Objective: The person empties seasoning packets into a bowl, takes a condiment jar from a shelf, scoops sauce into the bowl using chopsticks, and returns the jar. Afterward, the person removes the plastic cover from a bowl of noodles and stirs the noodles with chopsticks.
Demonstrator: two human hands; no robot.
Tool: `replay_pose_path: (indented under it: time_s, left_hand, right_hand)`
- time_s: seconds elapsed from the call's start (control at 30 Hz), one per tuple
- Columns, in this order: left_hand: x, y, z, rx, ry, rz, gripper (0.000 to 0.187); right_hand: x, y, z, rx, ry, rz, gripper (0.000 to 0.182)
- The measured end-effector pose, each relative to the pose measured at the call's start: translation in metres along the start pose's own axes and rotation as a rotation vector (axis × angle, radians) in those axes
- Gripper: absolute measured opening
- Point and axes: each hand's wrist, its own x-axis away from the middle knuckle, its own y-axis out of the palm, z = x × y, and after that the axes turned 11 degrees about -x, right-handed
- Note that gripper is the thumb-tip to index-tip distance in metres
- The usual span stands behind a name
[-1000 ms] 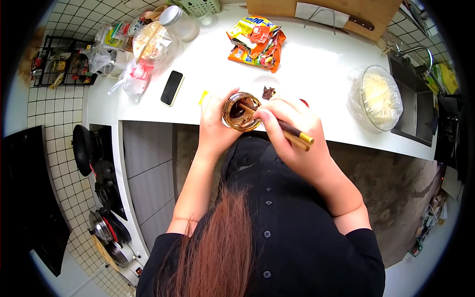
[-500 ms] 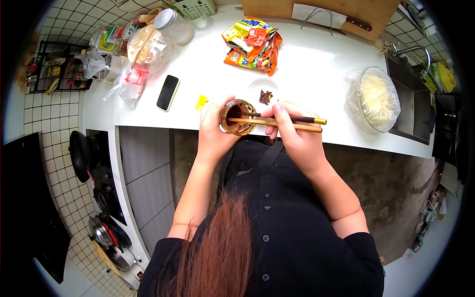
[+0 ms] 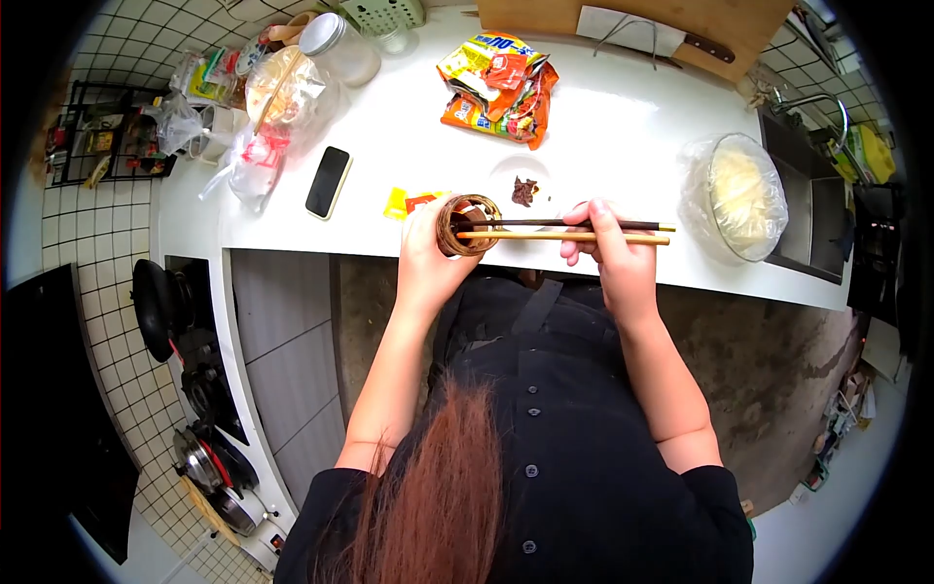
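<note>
My left hand (image 3: 429,255) is wrapped round a glass jar (image 3: 484,206) at the counter's front edge, its mouth tipped towards me. Dark brown sauce coats the inside of the jar. My right hand (image 3: 619,255) grips a pair of chopsticks (image 3: 555,235), one dark and one light wood, whose tips reach into the jar's mouth. Just behind them stands a small white bowl (image 3: 507,173) with a dark brown clump (image 3: 524,191) in it. Beside the left hand lie a yellow packet (image 3: 395,202) and a red one (image 3: 419,202).
Behind the bowl lie orange and yellow snack bags (image 3: 498,92). A phone (image 3: 329,182) rests to the left, near plastic bags (image 3: 261,161) and a lidded jar (image 3: 341,51). A plastic-covered glass bowl (image 3: 744,195) sits right, by the sink (image 3: 812,190). A knife (image 3: 705,47) is at the back.
My right hand has moved right, drawing the chopsticks partly back from the jar. The jar has tilted more towards me and shifted slightly, and the red packet now shows more.
</note>
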Motion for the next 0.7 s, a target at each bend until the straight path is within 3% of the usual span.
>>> replay_pose_path:
  time_s: [0.13,0.7]
  left_hand:
    - [-0.001,0.009,-0.008,-0.054,0.012,0.018,0.055]
    - [-0.013,0.042,-0.026,-0.086,-0.047,-0.005,0.054]
  right_hand:
    - [-0.005,-0.017,0.007,-0.102,0.066,0.078,0.033]
    - [-0.023,-0.062,0.013,-0.153,-0.037,0.134,0.031]
